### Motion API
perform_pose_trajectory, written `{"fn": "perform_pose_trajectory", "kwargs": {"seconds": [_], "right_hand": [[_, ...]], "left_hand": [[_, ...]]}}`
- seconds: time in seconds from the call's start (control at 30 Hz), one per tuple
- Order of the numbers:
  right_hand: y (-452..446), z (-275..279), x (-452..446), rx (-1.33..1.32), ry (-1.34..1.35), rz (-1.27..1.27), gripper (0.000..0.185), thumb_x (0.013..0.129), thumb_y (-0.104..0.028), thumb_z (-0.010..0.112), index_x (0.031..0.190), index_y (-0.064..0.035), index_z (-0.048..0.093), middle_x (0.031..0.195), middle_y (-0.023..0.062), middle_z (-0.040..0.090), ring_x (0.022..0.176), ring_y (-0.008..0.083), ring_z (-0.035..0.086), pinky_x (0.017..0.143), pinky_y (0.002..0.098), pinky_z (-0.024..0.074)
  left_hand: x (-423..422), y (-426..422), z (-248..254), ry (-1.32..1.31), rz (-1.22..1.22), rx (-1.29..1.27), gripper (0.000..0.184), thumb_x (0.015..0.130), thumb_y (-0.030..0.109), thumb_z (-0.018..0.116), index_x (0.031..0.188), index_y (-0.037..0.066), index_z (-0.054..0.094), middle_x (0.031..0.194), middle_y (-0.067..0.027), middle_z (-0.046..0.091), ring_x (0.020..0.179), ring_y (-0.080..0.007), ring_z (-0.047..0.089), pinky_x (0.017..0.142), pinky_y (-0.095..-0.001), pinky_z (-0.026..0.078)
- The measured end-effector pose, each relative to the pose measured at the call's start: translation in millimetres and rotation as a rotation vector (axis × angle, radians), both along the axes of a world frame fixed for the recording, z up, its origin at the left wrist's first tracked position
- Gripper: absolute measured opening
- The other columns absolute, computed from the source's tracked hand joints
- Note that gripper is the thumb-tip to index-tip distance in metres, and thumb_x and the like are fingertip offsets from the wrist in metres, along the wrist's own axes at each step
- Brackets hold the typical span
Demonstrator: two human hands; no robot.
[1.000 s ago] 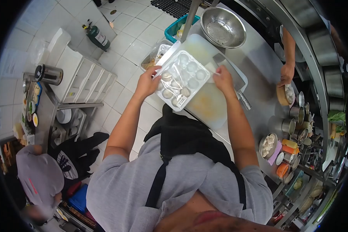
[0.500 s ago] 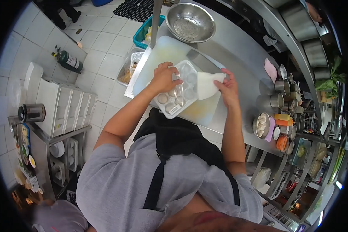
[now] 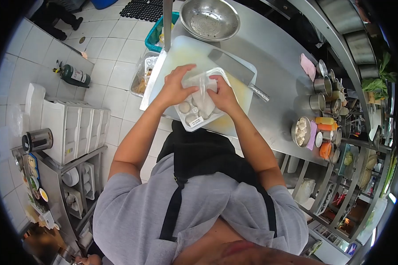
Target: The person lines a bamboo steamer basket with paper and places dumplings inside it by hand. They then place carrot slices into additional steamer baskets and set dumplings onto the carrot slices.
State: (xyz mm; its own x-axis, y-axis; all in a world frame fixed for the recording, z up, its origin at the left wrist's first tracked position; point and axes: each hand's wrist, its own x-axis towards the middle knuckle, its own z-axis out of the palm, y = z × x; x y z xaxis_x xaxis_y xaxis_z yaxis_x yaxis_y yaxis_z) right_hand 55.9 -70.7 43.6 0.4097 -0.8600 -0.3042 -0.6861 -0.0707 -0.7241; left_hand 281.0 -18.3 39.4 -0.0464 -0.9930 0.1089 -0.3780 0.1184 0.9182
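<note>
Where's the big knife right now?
Right of centre in the head view, the knife lies on the cutting board just beyond the right hand, its handle reaching past the board's right edge.

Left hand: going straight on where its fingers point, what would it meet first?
Probably the knife blade lying on the cutting board, ahead of the left hand; height is unclear, so it might pass above.

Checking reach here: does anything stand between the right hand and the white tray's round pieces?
Yes: a pale sheet at the right hand covers part of the white tray, and glossy clear film shows beside it. Round pieces at the tray's near end are visible.
</note>
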Motion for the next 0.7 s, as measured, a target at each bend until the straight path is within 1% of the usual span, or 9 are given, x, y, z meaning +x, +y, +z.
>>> {"fn": "perform_pose_trajectory", "kwargs": {"seconds": [0.03,0.1,0.13,0.23,0.27,0.4,0.5,0.6,0.7], "right_hand": [[0,-3,-3,0.003,0.002,-0.003,0.061,0.088,-0.017,0.076,0.139,-0.0050,0.046,0.111,0.0199,0.070,0.101,0.0280,0.069,0.086,0.0364,0.0541],[-3,-12,-16,-0.531,-0.222,-0.040,0.055,0.091,-0.009,0.074,0.140,-0.0036,0.048,0.110,0.0129,0.069,0.099,0.0212,0.069,0.083,0.0342,0.0549],[-8,-14,-27,-0.322,-0.319,-0.097,0.056,0.092,-0.011,0.075,0.140,-0.0032,0.048,0.121,0.0151,0.068,0.103,0.0218,0.069,0.086,0.0338,0.0548],[-7,5,-59,-0.412,-0.246,-0.191,0.055,0.093,-0.012,0.075,0.140,-0.0031,0.049,0.123,0.0165,0.069,0.102,0.0216,0.069,0.085,0.0323,0.0550],[-6,5,-72,-0.319,-0.295,-0.227,0.049,0.093,-0.012,0.074,0.137,-0.0047,0.053,0.120,0.0150,0.071,0.100,0.0199,0.070,0.085,0.0319,0.0548],[10,-18,-107,-0.342,-0.191,-0.122,0.035,0.093,-0.016,0.074,0.126,-0.0072,0.064,0.112,0.0116,0.073,0.098,0.0225,0.070,0.085,0.0353,0.0547],[24,-24,-126,-0.515,-0.157,-0.071,0.034,0.092,-0.018,0.074,0.123,-0.0077,0.065,0.114,0.0134,0.071,0.102,0.0266,0.068,0.088,0.0376,0.0545],[44,-15,-159,-0.429,-0.202,-0.146,0.040,0.091,-0.019,0.074,0.128,-0.0070,0.063,0.127,0.0176,0.066,0.122,0.0386,0.059,0.104,0.0453,0.0489],[61,-25,-210,-0.425,-0.235,-0.181,0.041,0.091,-0.019,0.073,0.129,-0.0072,0.063,0.132,0.0189,0.063,0.125,0.0397,0.057,0.106,0.0452,0.0477]], "left_hand": [[-6,1,3,-0.155,0.128,-0.064,0.052,0.078,0.025,0.088,0.123,0.007,0.070,0.140,-0.0193,0.058,0.134,-0.0356,0.053,0.111,-0.0441,0.043],[-9,4,7,-0.304,0.160,-0.022,0.057,0.079,0.030,0.087,0.127,0.005,0.068,0.138,-0.0214,0.060,0.131,-0.0375,0.056,0.108,-0.0449,0.045],[-12,4,8,-0.455,0.190,0.016,0.063,0.079,0.034,0.087,0.130,0.003,0.066,0.135,-0.0235,0.062,0.127,-0.0393,0.059,0.105,-0.0458,0.047],[-7,3,-22,-0.458,0.082,0.088,0.062,0.082,0.038,0.084,0.129,0.002,0.065,0.122,-0.0253,0.069,0.113,-0.0411,0.066,0.095,-0.0466,0.052],[-11,4,-21,-0.429,0.089,0.105,0.053,0.084,0.037,0.082,0.122,0.003,0.067,0.105,-0.0235,0.073,0.103,-0.0432,0.068,0.089,-0.0488,0.053],[-22,1,-27,-0.323,0.131,0.176,0.031,0.090,0.025,0.075,0.109,0.002,0.068,0.095,-0.0217,0.074,0.092,-0.0427,0.070,0.082,-0.0472,0.055],[-50,4,-29,-0.355,0.162,0.238,0.027,0.089,0.023,0.075,0.104,0.002,0.069,0.095,-0.0214,0.074,0.091,-0.0410,0.070,0.082,-0.0460,0.055],[-91,10,-27,-0.378,0.182,0.226,0.024,0.089,0.021,0.075,0.102,0.001,0.070,0.095,-0.0212,0.074,0.089,-0.0392,0.071,0.080,-0.0447,0.055],[-140,18,-28,-0.340,0.192,0.245,0.024,0.089,0.021,0.075,0.101,0.001,0.070,0.094,-0.0209,0.074,0.088,-0.0376,0.071,0.080,-0.0441,0.055]]}}
